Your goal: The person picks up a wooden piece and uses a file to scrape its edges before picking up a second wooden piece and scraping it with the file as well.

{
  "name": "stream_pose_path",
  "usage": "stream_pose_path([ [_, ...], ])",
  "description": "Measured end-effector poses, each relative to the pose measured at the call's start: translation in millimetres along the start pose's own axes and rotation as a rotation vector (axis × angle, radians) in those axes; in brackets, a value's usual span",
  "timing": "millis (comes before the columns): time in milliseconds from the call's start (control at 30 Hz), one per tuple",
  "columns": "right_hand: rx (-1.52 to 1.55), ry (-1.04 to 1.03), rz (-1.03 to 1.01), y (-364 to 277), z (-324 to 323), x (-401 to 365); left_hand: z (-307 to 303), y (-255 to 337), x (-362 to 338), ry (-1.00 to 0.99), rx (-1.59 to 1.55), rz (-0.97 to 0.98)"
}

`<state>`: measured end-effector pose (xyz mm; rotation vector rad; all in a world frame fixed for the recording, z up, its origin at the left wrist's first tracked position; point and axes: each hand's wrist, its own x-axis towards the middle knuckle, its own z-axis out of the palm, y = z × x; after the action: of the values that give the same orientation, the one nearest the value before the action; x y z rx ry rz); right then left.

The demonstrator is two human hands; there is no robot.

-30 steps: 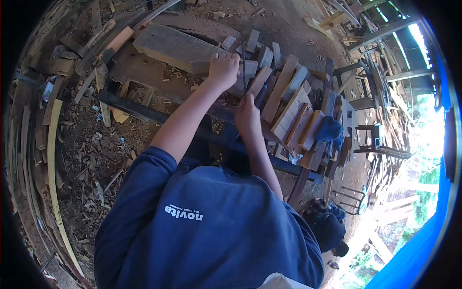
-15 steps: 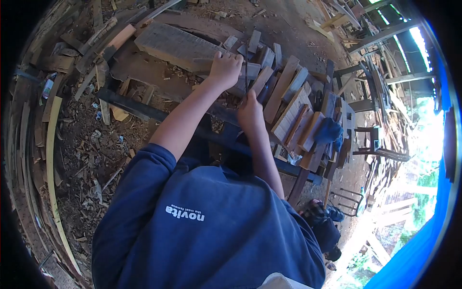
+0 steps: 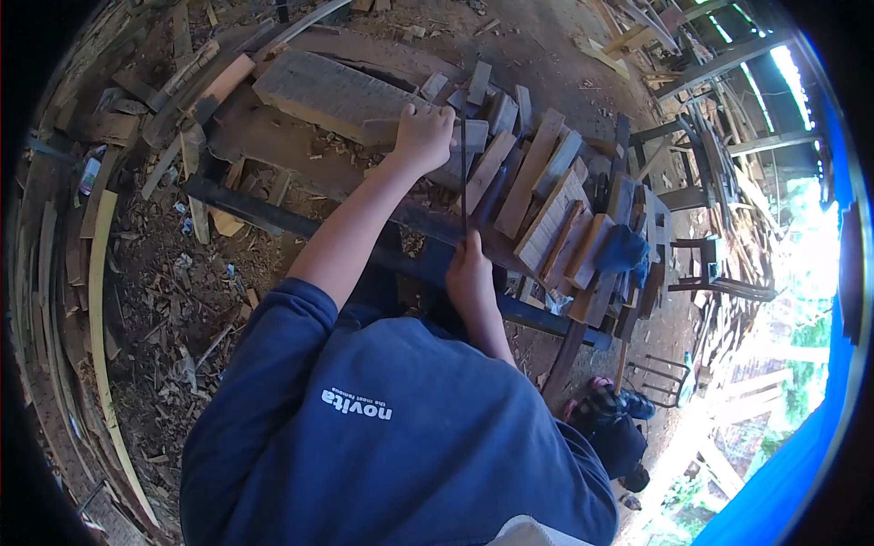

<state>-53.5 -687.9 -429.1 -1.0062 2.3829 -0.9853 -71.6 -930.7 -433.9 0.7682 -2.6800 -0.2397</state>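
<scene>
My left hand [image 3: 424,141] presses down with curled fingers on a short wood block [image 3: 473,136], which lies against a big grey timber beam [image 3: 332,91]. My right hand [image 3: 471,273] is closed at the near end of a long, thin, dark blade that looks like a saw [image 3: 465,173] seen nearly edge-on. Its handle is hidden in my fist. The blade runs away from me, just right of my left hand and beside the block. Right of the blade, several cut wood pieces [image 3: 533,168] lie side by side on the bench.
A dark bench rail [image 3: 255,211] runs in front of my body. A blue cloth [image 3: 623,247] lies on the wood pieces at right. Wood chips and scraps [image 3: 173,309] cover the ground at left. Another person [image 3: 612,432] is low down at lower right, near a metal rack [image 3: 657,380].
My right hand has drawn back towards my body, and a longer stretch of the dark blade shows between my hands. My left hand has stayed nearly in place on the block.
</scene>
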Motion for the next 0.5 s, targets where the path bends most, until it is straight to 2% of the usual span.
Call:
stream_pose_path([
  [100, -0.024, 0.034, 0.033, 9, -5, -8, -3, -1, 1, -0.028, -0.027, 0.022],
  [233, -0.022, 0.004, 0.031, -5, -10, 18, -9, 4, 0, -0.066, 0.032, 0.030],
  [400, -0.106, 0.015, -0.033, -28, -11, 90, -1, 8, -10, 0.143, 0.098, 0.069],
  [500, -0.077, 0.023, -0.025, -38, -15, 100, 1, 8, -9, 0.127, 0.114, 0.054],
])
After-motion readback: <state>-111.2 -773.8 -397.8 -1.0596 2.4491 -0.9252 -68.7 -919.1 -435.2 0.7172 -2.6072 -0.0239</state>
